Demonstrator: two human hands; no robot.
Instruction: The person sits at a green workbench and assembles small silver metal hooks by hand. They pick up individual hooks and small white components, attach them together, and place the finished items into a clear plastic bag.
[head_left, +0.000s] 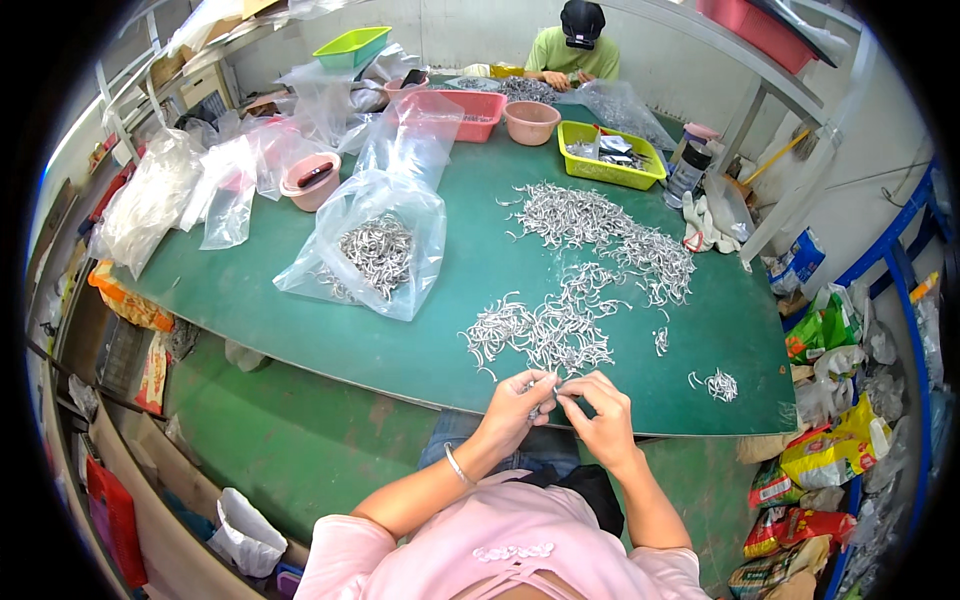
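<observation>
My left hand [515, 408] and my right hand [602, 412] meet fingertip to fingertip at the table's near edge. Small silvery curved metal pieces show between the left fingers, which are curled round them. The right thumb and fingers pinch at the same spot, but what they grip is too small to make out. Just beyond my hands lies a loose heap of curved metal pieces [545, 335], joined to a larger heap [590, 220] farther back. A tiny pile [720, 384] sits to the right. An open clear plastic bag [425, 270] with more such pieces [378, 255] lies left of the heaps.
The green table [300, 345] carries a pink bowl [308, 182], a red basin [470, 115], a yellow-green tray [610, 165], a dark-lidded jar [688, 172] and white gloves [705, 225]. Another person [575, 50] works at the far side. Colourful sacks [830, 450] line the right.
</observation>
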